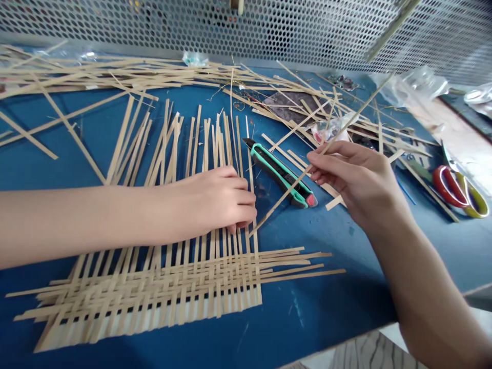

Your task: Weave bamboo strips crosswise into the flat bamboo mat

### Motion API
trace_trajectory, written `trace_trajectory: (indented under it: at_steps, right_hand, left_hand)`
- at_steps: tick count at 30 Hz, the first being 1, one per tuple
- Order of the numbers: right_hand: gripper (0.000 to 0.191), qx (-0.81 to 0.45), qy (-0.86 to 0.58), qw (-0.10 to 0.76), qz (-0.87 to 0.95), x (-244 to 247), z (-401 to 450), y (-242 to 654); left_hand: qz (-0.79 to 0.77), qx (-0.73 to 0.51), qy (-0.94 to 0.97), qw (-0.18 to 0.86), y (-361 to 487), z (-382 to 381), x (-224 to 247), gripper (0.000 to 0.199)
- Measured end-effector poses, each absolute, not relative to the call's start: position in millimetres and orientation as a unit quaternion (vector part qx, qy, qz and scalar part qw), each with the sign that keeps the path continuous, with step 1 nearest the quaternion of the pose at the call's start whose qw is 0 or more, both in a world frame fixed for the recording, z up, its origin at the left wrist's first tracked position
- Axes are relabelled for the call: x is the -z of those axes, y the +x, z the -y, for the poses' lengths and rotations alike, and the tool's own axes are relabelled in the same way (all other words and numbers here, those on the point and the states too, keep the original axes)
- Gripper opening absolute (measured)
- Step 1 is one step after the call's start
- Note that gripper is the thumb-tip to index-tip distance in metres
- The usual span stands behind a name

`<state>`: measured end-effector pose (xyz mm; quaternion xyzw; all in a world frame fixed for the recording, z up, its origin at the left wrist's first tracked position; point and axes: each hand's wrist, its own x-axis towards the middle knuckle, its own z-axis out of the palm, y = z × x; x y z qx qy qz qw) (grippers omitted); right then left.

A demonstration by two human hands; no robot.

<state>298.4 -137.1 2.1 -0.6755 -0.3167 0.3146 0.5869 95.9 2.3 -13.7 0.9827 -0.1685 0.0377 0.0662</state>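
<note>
My left hand (215, 202) lies curled over the upright bamboo strips (196, 148) that fan out from a flat woven bamboo mat (154, 292). Its fingertips reach in among the strips, and I cannot tell whether it grips any. My right hand (353, 179) pinches a long thin bamboo strip (292, 187) between its fingers and thumb. That strip slants across the view, its lower end near the left hand. A green and black utility knife (280, 177) lies between my hands.
Everything rests on a blue worktable (307, 302). A heap of loose bamboo strips (115, 72) spreads along the back, against a perforated metal panel (246, 23). Red and yellow handled scissors (457, 189) lie at the right, near a clear plastic bag (418, 84).
</note>
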Motion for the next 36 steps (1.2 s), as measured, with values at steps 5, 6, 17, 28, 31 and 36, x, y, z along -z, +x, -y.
trace_trajectory:
  at_steps: [5,6,17,28,31,36]
  right_hand:
    - [0.008,-0.307,-0.683,0.570,0.339,-3.0,139.5,301.1]
    - [0.008,-0.302,-0.685,0.569,0.340,-3.0,139.5,301.3]
    - [0.008,-0.259,-0.741,0.561,0.262,-8.1,137.0,307.1]
    - [0.011,-0.306,-0.766,0.523,0.214,-11.7,137.5,313.9]
    - [0.012,-0.279,-0.751,0.560,0.211,-18.6,141.0,317.4]
    - [0.009,-0.302,-0.744,0.562,0.197,-19.3,151.2,311.5]
  left_hand:
    - [0.196,-0.068,0.977,0.042,97.9,-3.2,18.2,0.017]
    - [0.197,-0.066,0.977,0.055,97.9,-4.1,17.8,0.016]
    - [0.198,-0.024,0.967,0.157,97.2,-12.3,13.6,0.021]
    - [0.186,-0.092,0.976,0.063,96.3,-1.8,9.4,0.023]
    - [0.169,-0.079,0.978,0.095,96.1,-4.7,10.5,0.021]
    - [0.182,-0.057,0.975,0.118,96.3,-6.7,9.0,0.021]
